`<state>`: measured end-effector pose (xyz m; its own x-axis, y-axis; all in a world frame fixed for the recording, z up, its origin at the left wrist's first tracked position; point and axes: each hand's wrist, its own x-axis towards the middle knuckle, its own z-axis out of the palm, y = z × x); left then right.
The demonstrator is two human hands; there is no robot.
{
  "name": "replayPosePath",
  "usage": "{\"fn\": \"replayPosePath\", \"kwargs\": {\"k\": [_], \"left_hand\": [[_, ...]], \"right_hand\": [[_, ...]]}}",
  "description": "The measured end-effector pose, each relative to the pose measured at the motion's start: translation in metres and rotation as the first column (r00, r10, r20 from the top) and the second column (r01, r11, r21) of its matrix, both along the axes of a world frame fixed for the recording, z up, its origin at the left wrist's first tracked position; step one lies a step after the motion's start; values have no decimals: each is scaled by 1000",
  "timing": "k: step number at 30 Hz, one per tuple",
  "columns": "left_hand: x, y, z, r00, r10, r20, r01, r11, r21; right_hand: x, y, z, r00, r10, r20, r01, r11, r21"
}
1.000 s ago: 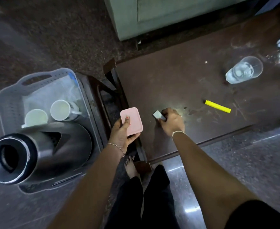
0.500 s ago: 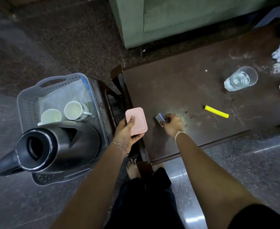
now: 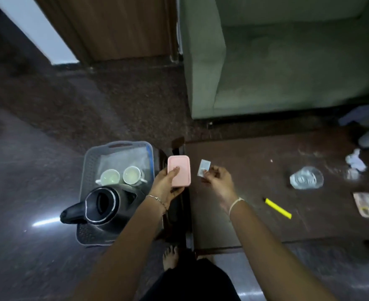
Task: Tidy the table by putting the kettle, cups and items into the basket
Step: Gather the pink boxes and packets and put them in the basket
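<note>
Beside a dark brown table [image 3: 255, 213], a grey plastic basket [image 3: 90, 161] holds a black electric kettle [image 3: 105, 205] and two white cups [image 3: 120, 175]. Left hand [image 3: 165, 186] grips a pink rounded rectangular box [image 3: 179, 170]. Right hand [image 3: 219, 183] pinches a small silver sachet [image 3: 204, 167]. A yellow marker [image 3: 278, 208] and clear glass [image 3: 306, 178] lie on the table.

The only view comes from the standing person's head, looking steeply down, with the dark table [image 3: 266, 213] at right and the grey basket [image 3: 87, 170] at left.
</note>
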<state>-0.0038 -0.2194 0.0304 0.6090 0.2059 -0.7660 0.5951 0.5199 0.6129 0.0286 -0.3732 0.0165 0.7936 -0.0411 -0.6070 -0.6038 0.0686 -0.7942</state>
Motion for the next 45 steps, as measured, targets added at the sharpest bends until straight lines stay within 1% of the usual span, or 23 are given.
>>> {"fn": "replayPosePath", "kwargs": {"k": [3,5,8,13,16,19,22,24,25,26,28,31,33,35,37,39,41,43,45], "left_hand": [[5,11,21,998,35,52,-38,998,45],[8,21,34,994,55,90,-63,994,90],[6,42,49,985,103,136,-120,985,122],[1,81,62,967,159,200,-189,972,143],[2,113,62,966,162,202,-198,965,174],[7,150,56,966,153,210,-190,967,168],[16,186,49,974,116,196,-154,969,193],[22,210,39,983,69,172,-115,954,275],[23,220,33,987,36,156,-86,941,326],[24,229,27,990,8,143,-60,929,365],[23,246,14,993,-38,114,-12,915,404],[20,267,-12,998,-59,35,36,884,466],[20,274,-27,995,-74,-63,97,821,562],[22,276,-38,978,-92,-188,199,694,692],[22,274,-43,960,-102,-262,273,566,778],[24,274,-52,932,-124,-340,357,456,815],[25,273,-63,898,-156,-411,439,366,821],[25,272,-71,856,-165,-490,517,267,814],[25,273,-79,824,-151,-547,566,162,808]], "right_hand": [[13,18,26,990,110,86,-113,993,30],[20,32,37,976,179,121,-188,979,73],[29,58,49,949,275,155,-291,953,88],[35,109,60,921,350,168,-373,919,129],[34,144,60,905,384,183,-406,908,102],[35,180,57,892,410,193,-422,906,26],[35,217,49,893,404,201,-397,915,-73],[34,240,41,891,397,218,-378,917,-128],[34,251,37,895,393,212,-373,919,-132],[33,261,34,905,379,193,-365,925,-104],[34,280,24,928,352,124,-348,936,-50],[34,302,6,945,326,12,-326,945,-21],[31,310,-7,943,329,-44,-331,943,-42],[29,314,-21,945,318,-79,-326,937,-129],[27,312,-32,947,307,-94,-321,921,-222],[26,307,-41,947,304,-107,-322,902,-287],[25,298,-50,937,329,-114,-348,868,-354],[25,288,-59,931,342,-124,-363,847,-388],[25,284,-66,938,320,-130,-346,850,-398]]}}
